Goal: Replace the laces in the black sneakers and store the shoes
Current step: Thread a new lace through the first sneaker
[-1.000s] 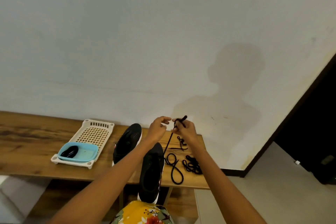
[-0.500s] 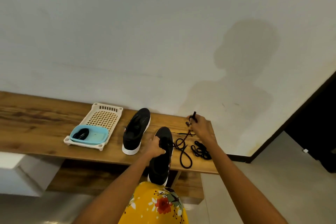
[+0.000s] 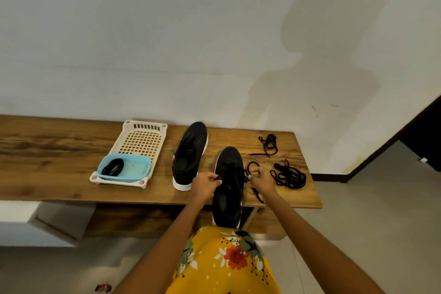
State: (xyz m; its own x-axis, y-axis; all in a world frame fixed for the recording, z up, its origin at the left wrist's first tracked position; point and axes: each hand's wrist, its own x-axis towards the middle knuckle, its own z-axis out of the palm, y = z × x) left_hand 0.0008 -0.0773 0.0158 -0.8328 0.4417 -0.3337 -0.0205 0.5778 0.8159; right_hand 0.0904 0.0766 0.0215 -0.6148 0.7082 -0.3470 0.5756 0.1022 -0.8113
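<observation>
Both hands have come down to the near sneaker (image 3: 229, 188) since half a second ago, when the right hand was raised over the loose laces. Left to right on the wooden bench (image 3: 47, 150): a cream perforated tray (image 3: 143, 141) carries a blue dish (image 3: 133, 169) holding a coiled black lace (image 3: 113, 166); the far sneaker (image 3: 189, 155) lies unlaced beside it; the left hand (image 3: 205, 182) pinches a lace end at the near sneaker's left side; the right hand (image 3: 261, 180) pinches the lace (image 3: 251, 166) at its right side. Farther right lie a small lace bundle (image 3: 268, 142) and a larger tangle (image 3: 288, 174), well apart from the tray.
</observation>
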